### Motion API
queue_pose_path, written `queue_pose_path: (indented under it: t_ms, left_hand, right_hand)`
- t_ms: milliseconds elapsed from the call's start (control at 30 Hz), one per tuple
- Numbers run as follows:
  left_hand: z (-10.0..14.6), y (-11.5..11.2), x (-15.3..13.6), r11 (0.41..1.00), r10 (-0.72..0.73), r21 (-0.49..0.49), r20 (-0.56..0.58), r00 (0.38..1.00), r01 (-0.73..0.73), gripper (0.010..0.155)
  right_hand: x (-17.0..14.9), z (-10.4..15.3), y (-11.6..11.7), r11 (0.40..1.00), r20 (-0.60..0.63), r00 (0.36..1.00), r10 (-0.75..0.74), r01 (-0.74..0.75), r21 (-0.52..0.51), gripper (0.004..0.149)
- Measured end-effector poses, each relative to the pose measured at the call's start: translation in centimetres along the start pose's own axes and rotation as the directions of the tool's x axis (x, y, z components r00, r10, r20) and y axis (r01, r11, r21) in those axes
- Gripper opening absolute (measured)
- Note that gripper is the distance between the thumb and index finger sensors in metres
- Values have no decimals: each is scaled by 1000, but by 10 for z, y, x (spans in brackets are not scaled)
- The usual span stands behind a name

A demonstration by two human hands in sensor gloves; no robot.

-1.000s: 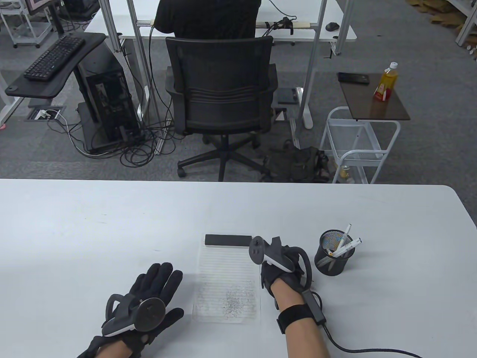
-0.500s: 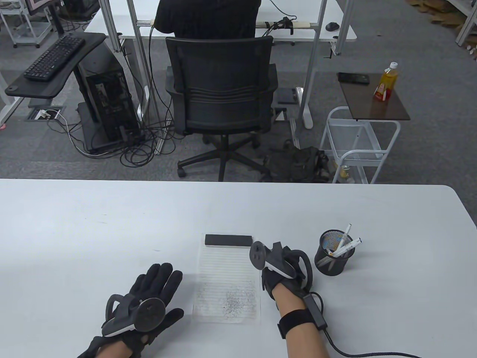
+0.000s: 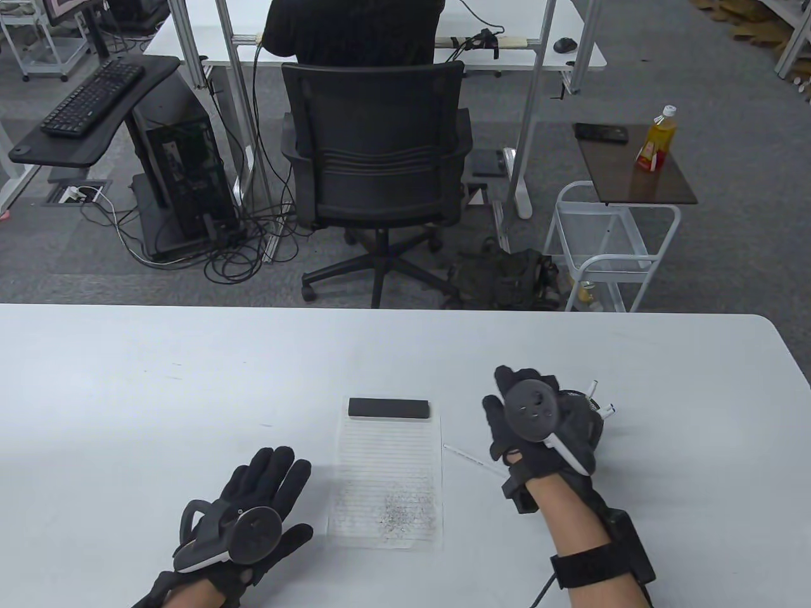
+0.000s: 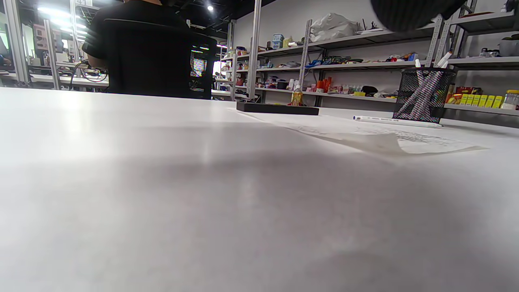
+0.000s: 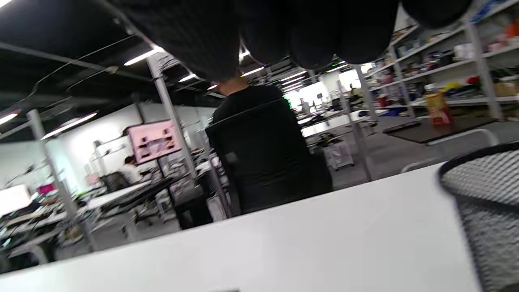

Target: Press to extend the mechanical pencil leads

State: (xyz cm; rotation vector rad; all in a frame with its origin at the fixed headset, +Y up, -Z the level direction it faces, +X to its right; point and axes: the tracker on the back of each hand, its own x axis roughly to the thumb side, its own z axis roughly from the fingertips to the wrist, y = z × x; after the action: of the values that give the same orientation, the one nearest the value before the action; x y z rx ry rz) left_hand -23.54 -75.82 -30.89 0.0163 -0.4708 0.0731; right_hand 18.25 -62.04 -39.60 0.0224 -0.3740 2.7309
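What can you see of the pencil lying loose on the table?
The pencil is slim and white, plastic by the look, with faint dark print along its barrel. It lies flat on the table, just right of the paper and left of the mesh cup, slanting away from the paper toward the right hand. Neither hand touches it. Whether any lead shows at its tip is too small to tell.

My gloves are black on the left hand [image 3: 263,500] and right hand [image 3: 538,430], the pencil [image 3: 472,455] white, the mesh cup [image 4: 423,95] black, the lined paper [image 3: 386,481] grey-scribbled.
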Motion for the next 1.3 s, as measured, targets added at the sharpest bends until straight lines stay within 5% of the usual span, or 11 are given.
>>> queue_pose_path:
  t_ms: [200,500,933,1300]
  left_hand:
    - [1,1,-1,1000,-4,8,-5,1000,4,90]
    - [0,-1,-8,1000,-3,-3,-25,1000,3,90]
    - [1,-1,-11,1000,5,-10,-40,999,-5,89]
    - [1,-1,-12,1000,13,-14,-44,999,-14,89]
  right_hand:
    - [-76,-21,-18,1000,-302,953,-11,14,9,61]
    - [-126,-42,20,997,-536,844,25,19,76,70]
    - [-134,-48,48,993,-580,810,88,-27,112,54]
    - [-130,-46,37,999,-526,851,10,9,34,44]
